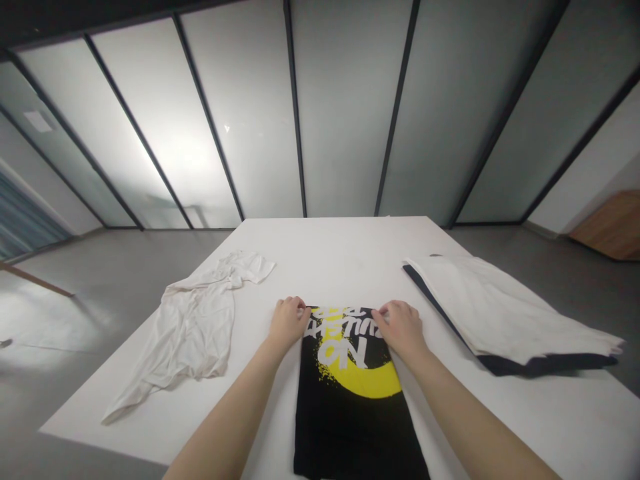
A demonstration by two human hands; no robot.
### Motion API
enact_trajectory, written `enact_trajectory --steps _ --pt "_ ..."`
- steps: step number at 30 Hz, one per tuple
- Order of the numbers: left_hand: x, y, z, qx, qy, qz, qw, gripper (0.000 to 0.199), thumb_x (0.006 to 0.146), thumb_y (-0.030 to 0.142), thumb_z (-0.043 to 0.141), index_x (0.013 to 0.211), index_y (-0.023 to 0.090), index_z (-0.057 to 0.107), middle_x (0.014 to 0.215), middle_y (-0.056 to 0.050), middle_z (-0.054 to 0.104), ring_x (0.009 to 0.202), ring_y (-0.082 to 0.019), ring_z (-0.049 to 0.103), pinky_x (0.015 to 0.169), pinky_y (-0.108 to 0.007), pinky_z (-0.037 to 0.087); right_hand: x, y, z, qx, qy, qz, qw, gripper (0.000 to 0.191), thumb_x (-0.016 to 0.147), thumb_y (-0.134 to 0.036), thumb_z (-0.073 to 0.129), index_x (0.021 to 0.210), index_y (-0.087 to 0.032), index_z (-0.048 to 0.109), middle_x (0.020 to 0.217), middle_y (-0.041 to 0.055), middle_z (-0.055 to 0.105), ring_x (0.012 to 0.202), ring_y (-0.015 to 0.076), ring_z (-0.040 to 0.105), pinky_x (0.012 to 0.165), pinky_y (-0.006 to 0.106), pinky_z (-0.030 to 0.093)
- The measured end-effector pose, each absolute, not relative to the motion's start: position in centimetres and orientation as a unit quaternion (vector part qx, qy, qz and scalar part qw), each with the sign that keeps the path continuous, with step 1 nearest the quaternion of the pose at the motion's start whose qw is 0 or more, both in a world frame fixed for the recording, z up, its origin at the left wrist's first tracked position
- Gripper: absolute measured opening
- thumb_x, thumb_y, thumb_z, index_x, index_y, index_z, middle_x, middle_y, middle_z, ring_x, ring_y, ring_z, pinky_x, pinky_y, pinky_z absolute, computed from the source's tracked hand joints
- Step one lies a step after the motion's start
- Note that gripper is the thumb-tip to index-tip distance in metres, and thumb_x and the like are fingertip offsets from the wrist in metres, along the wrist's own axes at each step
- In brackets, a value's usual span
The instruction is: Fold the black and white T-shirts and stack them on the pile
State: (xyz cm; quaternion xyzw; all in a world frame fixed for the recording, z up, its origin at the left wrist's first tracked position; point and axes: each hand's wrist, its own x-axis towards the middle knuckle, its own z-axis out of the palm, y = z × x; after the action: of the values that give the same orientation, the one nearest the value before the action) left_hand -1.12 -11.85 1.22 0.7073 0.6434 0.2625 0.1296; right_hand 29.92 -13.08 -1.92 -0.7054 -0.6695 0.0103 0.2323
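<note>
A black T-shirt (350, 427) with a yellow and white print lies folded into a long narrow strip on the white table, close to me. At its far left corner, my left hand (289, 321) pinches the edge between thumb and fingers. The far right corner is pinched the same way by my right hand (401, 325). The printed lettering appears upside down from where I look. The shirt's near end runs toward the bottom of the view.
A crumpled white garment (195, 327) lies spread along the left side of the table (330, 260). On the right, a white garment (505, 307) rests on a dark one (545, 365), reaching the table's right edge. Frosted glass panels (345, 113) stand behind.
</note>
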Motion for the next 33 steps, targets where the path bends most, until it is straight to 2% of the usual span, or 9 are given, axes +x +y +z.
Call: enact_trajectory --steps 3,7,11,16,18,22,25,27,33 --pt "-0.8 -12.5 1.3 0.733 0.642 0.215 0.064 0.016 0.096 0.036 0.065 0.091 0.022 0.068 0.103 -0.010 0.073 0.105 -0.029 0.062 0.098 -0.043 0.046 29.9 -13.3 -2.2 -0.712 -0.665 0.020 0.222 0.045 0.101 -0.054 0.051 0.087 -0.020 0.079 0.131 0.0202 0.067 0.133 0.0406 0.052 0.109 0.054 0.041" --pt "-0.7 -12.3 0.6 0.724 0.635 0.238 0.122 0.018 0.096 0.034 0.064 0.110 0.022 0.066 0.096 -0.006 0.075 0.098 -0.026 0.065 0.092 -0.039 0.048 29.5 -13.2 -2.1 -0.728 -0.640 0.065 0.235 0.042 0.097 -0.056 0.056 0.090 -0.024 0.082 0.147 0.0123 0.062 0.139 0.0411 0.048 0.113 0.058 0.038" --pt "-0.8 -11.7 -0.2 0.704 0.628 0.286 0.168 0.030 0.095 0.031 0.063 0.124 0.021 0.060 0.087 -0.002 0.074 0.092 -0.024 0.066 0.086 -0.035 0.049 29.4 -13.1 -1.7 -0.736 -0.623 0.100 0.246 0.038 0.095 -0.055 0.059 0.095 -0.026 0.083 0.149 0.0099 0.061 0.142 0.0404 0.046 0.116 0.058 0.036" --pt "-0.9 -11.4 -0.5 0.702 0.621 0.298 0.180 0.036 0.095 0.029 0.063 0.130 0.021 0.059 0.090 -0.003 0.075 0.091 -0.024 0.067 0.088 -0.036 0.050 29.3 -13.3 -1.2 -0.730 -0.627 0.128 0.239 0.035 0.094 -0.056 0.062 0.093 -0.027 0.083 0.153 0.0068 0.060 0.147 0.0423 0.040 0.118 0.063 0.032" --pt "-1.0 -11.4 -0.4 0.713 0.620 0.285 0.162 0.036 0.098 0.027 0.058 0.133 0.020 0.060 0.092 -0.005 0.076 0.095 -0.026 0.067 0.091 -0.038 0.049 29.3 -13.4 -1.0 -0.727 -0.629 0.140 0.235 0.038 0.096 -0.057 0.058 0.099 -0.029 0.084 0.156 0.0045 0.058 0.149 0.0413 0.039 0.120 0.063 0.030" --pt "-1.5 -11.4 0.2 0.753 0.611 0.226 0.091 0.037 0.099 0.016 0.048 0.130 0.019 0.067 0.118 -0.011 0.076 0.111 -0.030 0.062 0.103 -0.044 0.044 29.3 -13.4 -0.9 -0.731 -0.627 0.153 0.222 0.044 0.102 -0.054 0.050 0.116 -0.029 0.083 0.159 0.0037 0.056 0.150 0.0413 0.039 0.123 0.062 0.027" --pt "-1.6 -11.6 0.6 0.756 0.622 0.189 0.080 0.041 0.096 0.014 0.051 0.132 0.020 0.068 0.132 -0.011 0.072 0.121 -0.032 0.058 0.104 -0.045 0.043 29.4 -13.3 -1.0 -0.736 -0.623 0.154 0.215 0.046 0.104 -0.049 0.045 0.118 -0.027 0.083 0.158 0.0046 0.057 0.150 0.0410 0.040 0.124 0.060 0.027" --pt "-1.5 -11.9 0.9 0.750 0.632 0.179 0.079 0.037 0.099 0.020 0.052 0.132 0.021 0.068 0.131 -0.011 0.072 0.122 -0.032 0.057 0.103 -0.045 0.043 29.5 -13.1 -1.2 -0.737 -0.621 0.144 0.222 0.047 0.104 -0.047 0.043 0.116 -0.025 0.083 0.156 0.0063 0.060 0.148 0.0397 0.044 0.123 0.058 0.029" --pt "-0.9 -12.5 1.2 0.731 0.655 0.182 0.068 0.025 0.103 0.039 0.055 0.109 0.022 0.072 0.119 -0.011 0.072 0.117 -0.031 0.058 0.100 -0.044 0.044 29.6 -13.2 -1.4 -0.735 -0.626 0.112 0.236 0.045 0.103 -0.048 0.045 0.102 -0.025 0.084 0.150 0.0076 0.063 0.142 0.0373 0.051 0.120 0.056 0.035"
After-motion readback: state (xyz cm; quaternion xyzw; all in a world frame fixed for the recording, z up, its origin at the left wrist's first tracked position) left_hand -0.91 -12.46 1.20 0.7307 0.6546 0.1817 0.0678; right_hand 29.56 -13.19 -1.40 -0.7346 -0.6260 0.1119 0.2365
